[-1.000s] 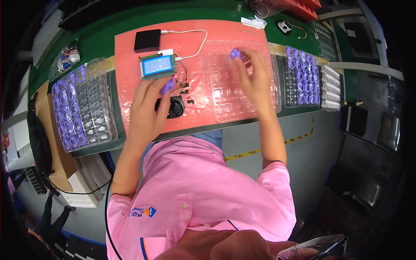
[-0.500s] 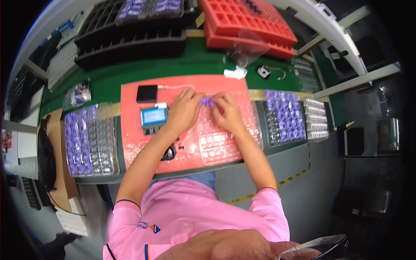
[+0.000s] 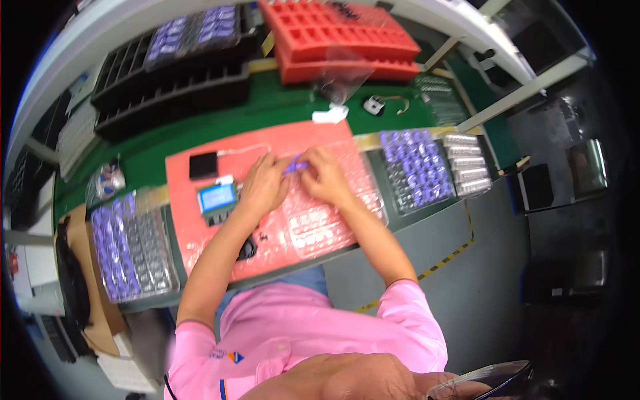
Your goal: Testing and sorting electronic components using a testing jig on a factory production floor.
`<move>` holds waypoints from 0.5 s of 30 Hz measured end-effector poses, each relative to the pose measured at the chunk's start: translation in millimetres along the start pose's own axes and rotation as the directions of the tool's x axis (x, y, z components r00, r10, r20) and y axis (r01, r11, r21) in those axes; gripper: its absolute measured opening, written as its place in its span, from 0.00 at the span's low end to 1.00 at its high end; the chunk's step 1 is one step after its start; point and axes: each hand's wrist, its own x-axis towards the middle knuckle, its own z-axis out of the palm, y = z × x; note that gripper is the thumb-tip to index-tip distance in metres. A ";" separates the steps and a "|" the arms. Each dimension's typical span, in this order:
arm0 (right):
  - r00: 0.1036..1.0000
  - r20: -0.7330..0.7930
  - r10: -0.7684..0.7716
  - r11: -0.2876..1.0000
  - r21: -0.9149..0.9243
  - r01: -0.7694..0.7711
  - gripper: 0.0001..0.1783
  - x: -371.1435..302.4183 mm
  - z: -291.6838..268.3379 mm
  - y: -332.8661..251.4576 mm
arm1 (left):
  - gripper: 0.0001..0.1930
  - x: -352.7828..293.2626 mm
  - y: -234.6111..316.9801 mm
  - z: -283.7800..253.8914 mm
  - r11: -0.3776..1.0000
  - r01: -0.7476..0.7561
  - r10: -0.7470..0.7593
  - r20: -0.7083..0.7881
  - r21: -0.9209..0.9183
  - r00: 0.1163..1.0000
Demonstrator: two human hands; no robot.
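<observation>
Over a pink foam mat (image 3: 193, 233), both hands meet at a small purple plastic piece (image 3: 295, 165), whose exact kind I cannot make out. My left hand (image 3: 265, 183) pinches its left end with closed fingers. At the other end, the fingers of my right hand (image 3: 325, 179) are closed on the same piece. Beneath my right hand lies a clear blister tray (image 3: 327, 223). Left of my left hand are a small circuit board with a lit blue display (image 3: 218, 197) and a black square box (image 3: 203, 166) with a white cable. A black round object (image 3: 247, 249) rests near my left forearm.
Trays of purple parts stand at left (image 3: 115, 253) and right (image 3: 417, 170), beside a tray of pale parts (image 3: 469, 167). Black divided bins (image 3: 173, 90) and red divided bins (image 3: 347, 40) line the back. A small white device with wires (image 3: 374, 105) lies at back right.
The view has turned and shifted, so the bench appears tilted and farther left. Both hands keep hold of the purple piece, and more of it shows between my fingers.
</observation>
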 end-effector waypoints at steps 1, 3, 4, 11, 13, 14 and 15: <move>0.999 -0.023 -0.029 1.000 -0.009 0.028 0.14 2.8 1.4 2.8 | 0.18 0.6 1.0 0.1 0.999 -0.021 0.022 -0.034 0.037 0.999; 0.999 -0.017 -0.037 0.999 0.008 0.037 0.13 1.0 -1.4 4.6 | 0.17 3.9 11.6 -8.6 0.998 -0.045 0.048 -0.080 0.037 0.996; 0.999 -0.034 -0.031 0.999 0.012 0.031 0.12 -1.3 -5.3 1.6 | 0.15 -0.5 15.4 -15.5 0.992 -0.115 0.120 -0.147 0.043 0.982; 0.978 -0.164 -0.130 0.990 -0.074 0.119 0.11 5.1 -16.6 -9.2 | 0.09 -47.6 12.5 -57.6 0.998 -0.044 0.052 -0.282 0.034 0.958; 0.962 -0.184 -0.202 0.977 -0.112 0.183 0.10 11.6 -25.1 -22.9 | 0.11 -68.8 5.7 -75.1 0.996 -0.009 0.038 -0.344 0.086 0.938; 0.964 -0.185 -0.192 0.976 -0.141 0.167 0.10 9.1 -40.9 -20.2 | 0.13 -77.6 1.5 -82.3 0.993 0.008 0.039 -0.386 0.121 0.922; 0.952 -0.228 -0.206 0.963 -0.220 0.156 0.10 8.4 -57.0 -18.1 | 0.12 -89.7 -4.0 -94.2 0.989 0.037 0.026 -0.417 0.142 0.909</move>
